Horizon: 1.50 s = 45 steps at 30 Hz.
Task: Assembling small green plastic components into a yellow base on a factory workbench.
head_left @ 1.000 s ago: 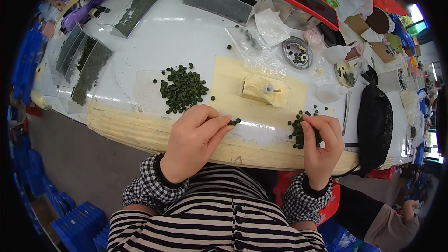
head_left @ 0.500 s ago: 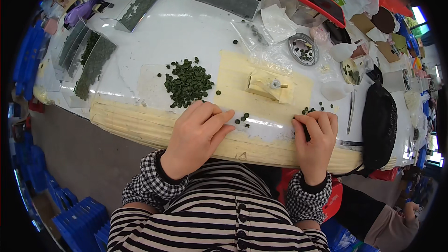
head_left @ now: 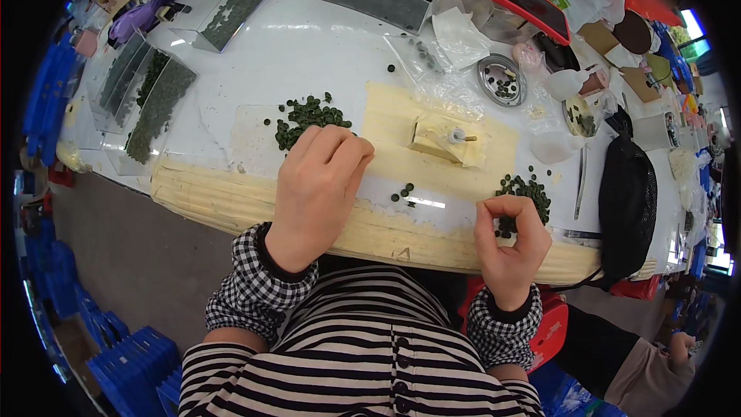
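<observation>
L hand [head_left: 318, 185] moved to disc pile [head_left: 307, 113], vis. long axis sideways.

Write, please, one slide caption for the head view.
Left hand at the larger pile of small dark-green discs, right hand by the smaller pile.

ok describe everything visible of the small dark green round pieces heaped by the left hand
The heap of small dark green round pieces looks like plastic; some seem rimmed. They lie loose, overlapping at mixed angles, on the white tabletop, left of the flat pale yellow sheet, with a few strays at the heap's left edge. The left hand hides its near side; contact is unclear.
</observation>
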Tool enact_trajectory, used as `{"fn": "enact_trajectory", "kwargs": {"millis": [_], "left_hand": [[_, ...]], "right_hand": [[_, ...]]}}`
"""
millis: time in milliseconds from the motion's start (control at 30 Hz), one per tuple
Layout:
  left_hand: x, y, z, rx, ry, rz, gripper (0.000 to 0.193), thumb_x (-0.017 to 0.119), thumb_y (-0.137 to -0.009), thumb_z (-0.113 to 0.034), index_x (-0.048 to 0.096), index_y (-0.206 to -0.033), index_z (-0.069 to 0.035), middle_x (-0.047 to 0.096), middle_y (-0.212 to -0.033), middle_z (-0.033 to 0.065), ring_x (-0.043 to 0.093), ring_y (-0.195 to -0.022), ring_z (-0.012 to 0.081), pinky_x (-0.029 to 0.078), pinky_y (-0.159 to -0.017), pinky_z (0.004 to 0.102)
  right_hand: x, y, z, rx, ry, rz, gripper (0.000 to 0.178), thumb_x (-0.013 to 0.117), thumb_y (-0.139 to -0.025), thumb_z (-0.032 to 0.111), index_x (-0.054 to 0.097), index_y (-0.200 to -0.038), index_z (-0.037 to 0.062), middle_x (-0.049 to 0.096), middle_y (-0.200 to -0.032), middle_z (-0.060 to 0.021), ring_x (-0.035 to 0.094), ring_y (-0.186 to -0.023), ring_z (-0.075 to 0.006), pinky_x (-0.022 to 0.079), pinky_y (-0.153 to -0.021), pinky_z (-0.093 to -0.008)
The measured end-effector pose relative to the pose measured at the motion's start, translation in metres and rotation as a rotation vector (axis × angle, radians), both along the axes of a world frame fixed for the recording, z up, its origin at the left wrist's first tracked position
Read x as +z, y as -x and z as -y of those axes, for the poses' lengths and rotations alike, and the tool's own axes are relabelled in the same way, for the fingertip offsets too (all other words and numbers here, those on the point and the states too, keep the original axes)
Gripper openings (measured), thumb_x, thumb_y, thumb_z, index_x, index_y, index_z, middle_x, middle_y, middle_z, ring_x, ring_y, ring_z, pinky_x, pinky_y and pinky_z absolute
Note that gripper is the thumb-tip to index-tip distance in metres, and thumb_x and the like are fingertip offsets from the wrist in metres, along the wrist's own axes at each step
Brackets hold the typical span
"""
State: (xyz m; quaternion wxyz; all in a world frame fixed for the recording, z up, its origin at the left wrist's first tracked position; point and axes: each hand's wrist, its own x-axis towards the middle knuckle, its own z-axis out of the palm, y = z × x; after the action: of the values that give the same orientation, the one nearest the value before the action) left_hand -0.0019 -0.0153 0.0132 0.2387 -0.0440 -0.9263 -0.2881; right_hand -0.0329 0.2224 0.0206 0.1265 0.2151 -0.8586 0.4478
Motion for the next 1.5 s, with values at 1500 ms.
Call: {"fn": "enact_trajectory", "kwargs": {"millis": [1500], "left_hand": [[-0.009, -0.026, -0.037, -0.394, -1.473, 0.286, 0.022, 0.065, -0.088, 0.006, 0.066, -0.11, 0.005, 0.069, -0.101, 0.0128, 0.068, -0.091, 0.0158, 0.056, -0.082, 0.0247]], "right_hand": [[0.0, -0.01, 0.039, 0.211, 0.457, 0.209, 0.012, 0.072, -0.076, -0.007, 0.068, -0.086, -0.0024, 0.066, -0.084, -0.0087, 0.062, -0.076, -0.0162, 0.048, -0.069, -0.026]]}}
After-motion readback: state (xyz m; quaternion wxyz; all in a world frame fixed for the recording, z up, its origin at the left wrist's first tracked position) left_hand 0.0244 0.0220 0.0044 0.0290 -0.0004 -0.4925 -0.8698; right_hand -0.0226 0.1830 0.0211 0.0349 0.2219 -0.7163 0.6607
